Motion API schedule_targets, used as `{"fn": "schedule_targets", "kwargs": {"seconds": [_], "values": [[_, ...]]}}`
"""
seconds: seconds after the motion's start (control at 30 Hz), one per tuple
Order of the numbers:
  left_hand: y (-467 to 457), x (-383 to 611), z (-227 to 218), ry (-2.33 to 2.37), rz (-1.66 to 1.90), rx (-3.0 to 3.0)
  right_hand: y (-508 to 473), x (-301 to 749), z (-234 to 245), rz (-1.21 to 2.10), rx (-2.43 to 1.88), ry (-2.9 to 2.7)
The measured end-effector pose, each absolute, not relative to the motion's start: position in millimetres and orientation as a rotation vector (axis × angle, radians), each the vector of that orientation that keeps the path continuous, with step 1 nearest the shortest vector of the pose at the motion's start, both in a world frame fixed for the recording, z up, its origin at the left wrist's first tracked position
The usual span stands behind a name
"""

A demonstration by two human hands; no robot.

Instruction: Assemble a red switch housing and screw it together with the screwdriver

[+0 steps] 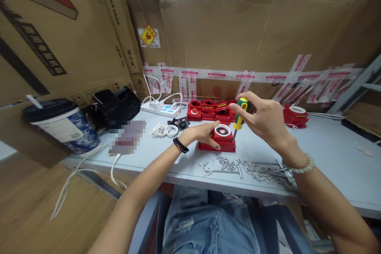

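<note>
The right hand pinches a green-and-yellow-handled screwdriver, tip at the right end of a red, white-ringed boxy housing on the pale tabletop. The left hand clasps the housing — screwdriving seems in hand; turning calls for steady, upright pressure.

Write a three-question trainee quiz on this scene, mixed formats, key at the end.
1. Multiple choice: What does the right hand hold?
a) a cup
b) a screwdriver
c) a power strip

2. True or false: The loose screws lie behind the red housing, right beside the power strip.

3. Fill in: The left hand is on the red housing, whose round top ring is ____ in colour.

Key:
1. b
2. False; they lie on the near side of the housing.
3. white
</note>
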State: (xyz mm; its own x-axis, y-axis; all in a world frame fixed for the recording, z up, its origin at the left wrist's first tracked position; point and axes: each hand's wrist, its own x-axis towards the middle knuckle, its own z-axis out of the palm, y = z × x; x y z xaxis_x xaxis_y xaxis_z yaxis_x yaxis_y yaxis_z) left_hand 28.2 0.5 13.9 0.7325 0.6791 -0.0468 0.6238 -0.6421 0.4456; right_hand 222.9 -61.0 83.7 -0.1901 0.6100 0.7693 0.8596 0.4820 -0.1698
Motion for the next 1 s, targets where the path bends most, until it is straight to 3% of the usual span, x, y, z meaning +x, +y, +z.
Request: {"fn": "schedule_targets", "kwargs": {"seconds": [0.2,0.43,0.63,0.8,1.0], "values": [[-0.3,29.3,15.7,1.064,0.115,2.482,-60.8,227.7,84.1,0.031,-1.023,-1.995],[1.8,28.5,13.4,1.025,0.147,2.505,-61.8,221.9,78.7,-0.356,-1.168,-1.852],[0.1,29.2,15.8,1.058,0.114,2.500,-61.0,227.7,80.9,0.124,-0.962,-1.993],[-1.2,28.7,16.7,1.059,0.130,2.493,-59.3,228.9,80.2,-0.320,-1.201,-1.840],[-2.3,29.0,17.7,1.039,0.142,2.483,-63.2,234.4,84.9,0.115,-1.024,-2.070]]}}
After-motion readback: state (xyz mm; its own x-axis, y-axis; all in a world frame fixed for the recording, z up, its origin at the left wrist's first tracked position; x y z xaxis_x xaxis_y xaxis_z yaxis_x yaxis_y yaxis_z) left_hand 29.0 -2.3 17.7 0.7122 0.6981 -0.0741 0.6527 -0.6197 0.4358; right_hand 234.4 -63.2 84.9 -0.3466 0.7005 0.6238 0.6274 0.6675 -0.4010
